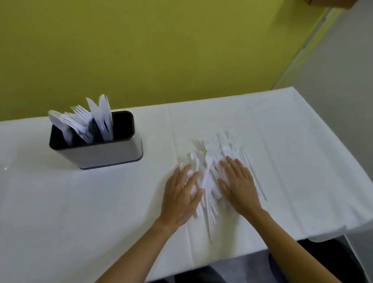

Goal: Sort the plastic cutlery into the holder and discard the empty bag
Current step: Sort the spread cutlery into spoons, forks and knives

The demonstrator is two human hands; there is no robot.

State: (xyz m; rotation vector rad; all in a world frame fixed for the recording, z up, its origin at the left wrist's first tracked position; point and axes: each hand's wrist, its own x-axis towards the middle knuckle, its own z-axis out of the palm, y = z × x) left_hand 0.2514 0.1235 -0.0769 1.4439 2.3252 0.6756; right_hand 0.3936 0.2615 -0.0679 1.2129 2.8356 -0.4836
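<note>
Yellow-green wall behind a table covered with a white tablecloth (88, 211), seen from above and slightly behind the person's forearms. Both bare arms reach forward from the lower right of the view, converging on a loose pile of white plastic cutlery (214, 165) that lies on the cloth right of centre. Forks are recognisable at the far end of the pile, their tines pointing away from the person; the other pieces overlap and are hard to tell apart.

Left hand (180, 196): palm down, fingers extended and slightly fanned, lying flat against the left flank of the pile.

Right hand (239, 183): palm down, fingers straight and spread, resting flat on the right flank of the pile. Neither hand curls round or pinches any piece; the two hands bracket the pile, with a strip of handles showing between them.

Cutlery holder (105, 151): a grey, rounded-rectangular container with a dark interior, standing upright on the cloth well to the left of the pile, near the far edge of the table. It already contains white forks, knives and what appear to be spoons, standing upright and leaning left.
</note>
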